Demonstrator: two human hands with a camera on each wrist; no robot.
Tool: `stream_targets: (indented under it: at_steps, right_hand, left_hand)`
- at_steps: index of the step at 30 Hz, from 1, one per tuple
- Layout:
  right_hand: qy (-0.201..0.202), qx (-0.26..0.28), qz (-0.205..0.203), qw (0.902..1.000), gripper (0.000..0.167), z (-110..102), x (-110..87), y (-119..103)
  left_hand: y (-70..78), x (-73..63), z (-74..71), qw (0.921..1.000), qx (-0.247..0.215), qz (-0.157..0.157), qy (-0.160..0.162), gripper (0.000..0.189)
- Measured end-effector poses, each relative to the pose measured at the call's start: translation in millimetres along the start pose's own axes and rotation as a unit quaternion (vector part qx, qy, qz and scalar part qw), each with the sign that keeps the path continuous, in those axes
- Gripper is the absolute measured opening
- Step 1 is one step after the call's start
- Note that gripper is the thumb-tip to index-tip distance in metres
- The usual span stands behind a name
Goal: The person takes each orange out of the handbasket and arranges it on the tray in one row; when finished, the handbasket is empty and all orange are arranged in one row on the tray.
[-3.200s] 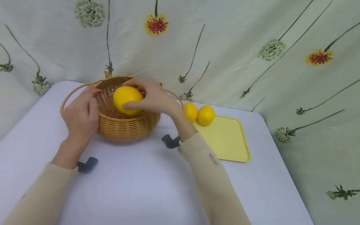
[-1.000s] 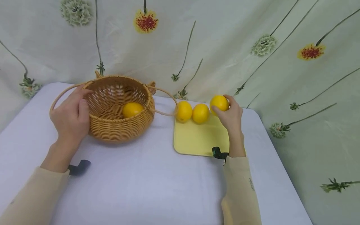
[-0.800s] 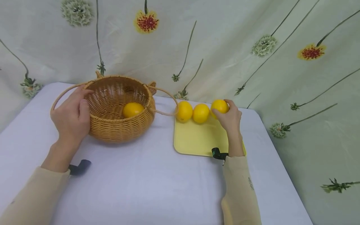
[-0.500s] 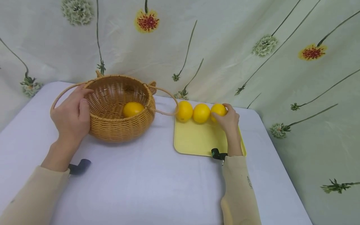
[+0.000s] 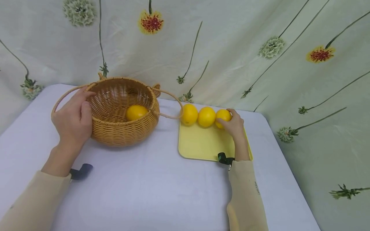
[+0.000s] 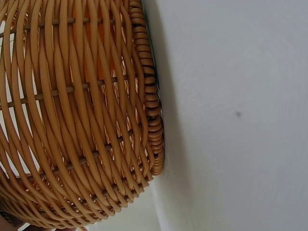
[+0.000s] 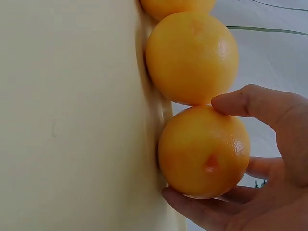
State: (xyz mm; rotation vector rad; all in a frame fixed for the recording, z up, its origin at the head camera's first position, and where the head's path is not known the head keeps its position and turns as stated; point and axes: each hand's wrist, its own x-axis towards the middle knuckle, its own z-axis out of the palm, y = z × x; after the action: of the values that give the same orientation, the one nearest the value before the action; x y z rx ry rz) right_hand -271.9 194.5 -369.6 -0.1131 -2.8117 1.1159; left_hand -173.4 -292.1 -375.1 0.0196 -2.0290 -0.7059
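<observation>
My left hand (image 5: 73, 118) grips the left rim of a wicker basket (image 5: 124, 133), its fingertips over the edge. Inside the basket lies one orange (image 5: 136, 112), which also shows through the weave in the left wrist view. At the back of a yellow tray (image 5: 205, 144), my right hand (image 5: 235, 125) holds an orange (image 7: 204, 151) between thumb and fingers. That orange rests against the tray and sits right beside the middle orange (image 7: 192, 57). A third orange (image 5: 189, 114) stands at the left end of this row, next to the loop handle.
The basket's loop handle (image 5: 170, 117) reaches toward the tray's back left corner. A white cloth (image 5: 150, 186) covers the table. Behind it hangs a flower-patterned curtain (image 5: 225, 48). A black wrist camera (image 5: 222, 158) overlaps the tray's front edge.
My right hand has carried an orange from the basket to the tray, lowered it at the right end of the row and moved it slightly left. The left hand has stayed on the basket.
</observation>
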Motion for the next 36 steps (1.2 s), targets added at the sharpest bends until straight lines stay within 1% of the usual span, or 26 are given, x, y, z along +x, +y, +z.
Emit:
stream_targets:
  at_steps: [4, 7, 14, 20, 27, 31, 36]
  right_hand:
    - [-0.013, 0.010, 0.009, 0.9998, 0.077, -1.5, 0.7, -1.0]
    - [-0.013, 0.019, 0.014, 0.9996, 0.078, -2.2, 0.9, -0.6]
    - [0.000, 0.026, 0.015, 0.9995, 0.077, -3.4, 2.5, 2.6]
    - [0.007, 0.031, 0.016, 0.9994, 0.076, -2.9, 1.8, 3.0]
    - [0.037, 0.047, 0.018, 0.9981, 0.070, -0.6, 1.2, 3.1]
    - [0.025, 0.055, 0.025, 0.9978, 0.071, 0.2, 1.7, 2.3]
    - [0.010, 0.055, 0.022, 0.9982, 0.074, 0.5, 1.6, 3.1]
  left_hand:
    - [-1.5, -0.3, -1.1, 1.0000, 0.000, 0.000, -0.005, 0.050]
    - [-1.8, -0.5, -0.6, 1.0000, 0.000, -0.002, -0.004, 0.050]
    - [-1.6, 0.2, 1.5, 1.0000, -0.002, 0.004, -0.005, 0.049]
    - [-2.0, -1.0, 0.6, 1.0000, -0.001, 0.002, -0.007, 0.049]
    - [-0.1, -0.8, -0.6, 1.0000, -0.001, -0.001, -0.004, 0.049]
    - [0.7, 0.0, 0.0, 1.0000, -0.001, 0.000, -0.001, 0.049]
    - [0.0, -0.5, 0.5, 1.0000, -0.002, 0.001, -0.002, 0.049]
